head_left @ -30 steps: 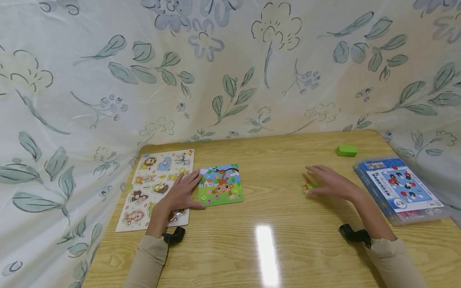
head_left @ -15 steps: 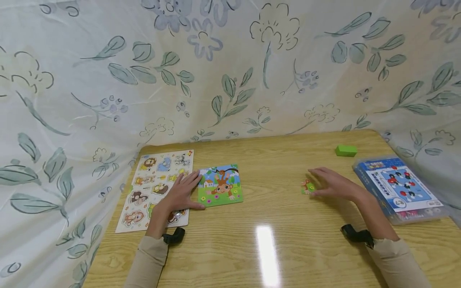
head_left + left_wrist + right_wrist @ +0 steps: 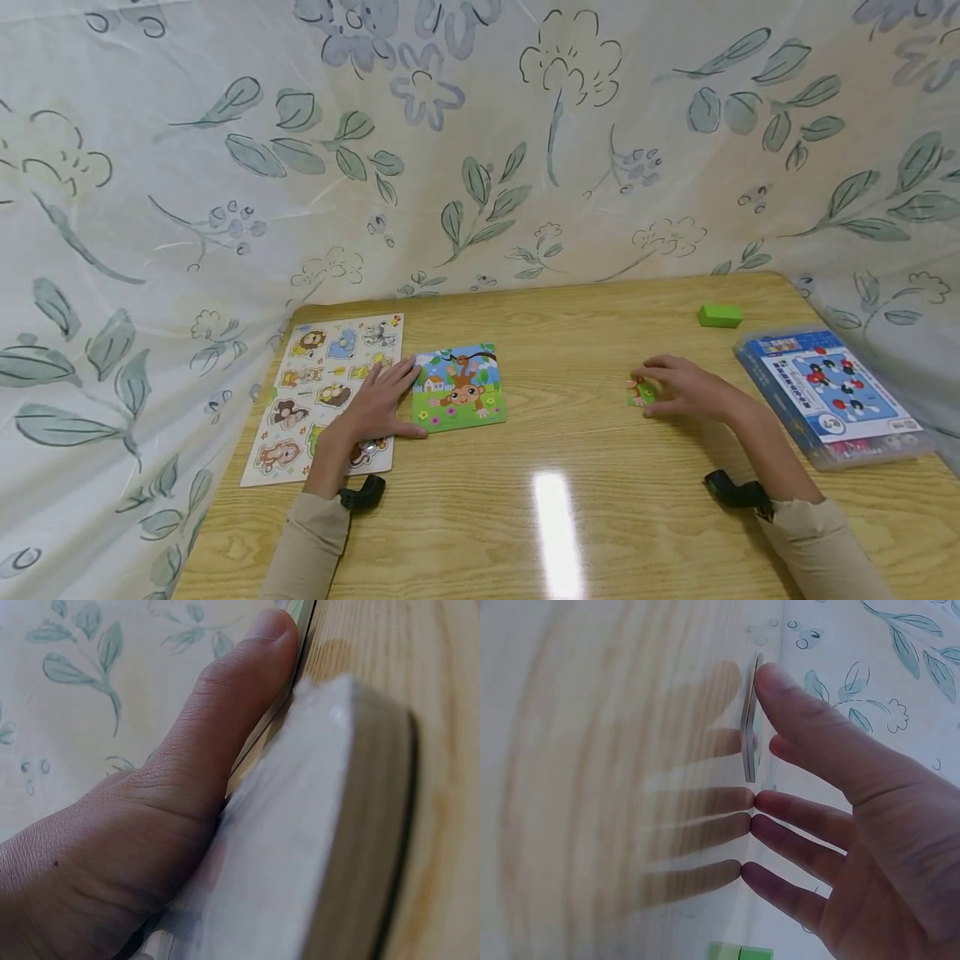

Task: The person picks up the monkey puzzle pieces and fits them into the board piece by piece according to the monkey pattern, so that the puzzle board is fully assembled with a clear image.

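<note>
My left hand rests over the right side of a white animal peg puzzle board. Its thumb and forefinger reach the left edge of a square monkey picture lying flat. In the left wrist view the extended thumb lies beside the board's thick edge. Farther right, my right hand pinches a small picture tile, green with part of a monkey, by its edges. The right wrist view shows this thin tile edge-on, thumb and forefinger at it, other fingertips touching the table.
On the right lies a blue boxed set with red and black balls pictured on its label. A green block sits behind it, near the table's far edge. Patterned cloth hangs around the wooden table.
My right hand's thumb and forefinger have drawn in around the small tile, the forefinger coming down to its far edge. My left hand and the monkey picture have stayed put.
</note>
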`<control>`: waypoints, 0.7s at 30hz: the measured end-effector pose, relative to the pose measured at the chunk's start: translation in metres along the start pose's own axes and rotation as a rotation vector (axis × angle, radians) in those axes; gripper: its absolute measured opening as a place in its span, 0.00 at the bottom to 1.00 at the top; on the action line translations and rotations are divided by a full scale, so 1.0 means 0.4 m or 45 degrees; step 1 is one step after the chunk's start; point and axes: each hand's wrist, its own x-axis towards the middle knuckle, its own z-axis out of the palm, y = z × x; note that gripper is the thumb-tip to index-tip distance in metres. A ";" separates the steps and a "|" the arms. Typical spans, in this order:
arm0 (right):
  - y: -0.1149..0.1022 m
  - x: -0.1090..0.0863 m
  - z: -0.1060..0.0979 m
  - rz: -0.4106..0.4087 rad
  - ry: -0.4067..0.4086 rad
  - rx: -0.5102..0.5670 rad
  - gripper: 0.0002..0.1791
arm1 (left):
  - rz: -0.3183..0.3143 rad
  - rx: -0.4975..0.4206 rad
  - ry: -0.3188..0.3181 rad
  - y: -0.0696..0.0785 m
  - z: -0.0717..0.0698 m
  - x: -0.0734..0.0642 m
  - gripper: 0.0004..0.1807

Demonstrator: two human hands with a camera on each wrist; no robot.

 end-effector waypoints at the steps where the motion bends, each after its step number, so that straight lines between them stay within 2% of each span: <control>1: 0.000 0.000 0.000 -0.002 0.003 -0.009 0.37 | 0.000 -0.003 0.001 0.000 0.000 0.000 0.64; 12: 0.002 0.004 0.012 0.001 -0.010 -0.154 0.28 | 0.001 0.012 0.004 0.006 0.000 -0.005 0.63; 21: -0.014 0.004 0.006 -0.031 -0.025 -0.167 0.26 | -0.004 0.017 0.011 0.009 0.005 -0.008 0.63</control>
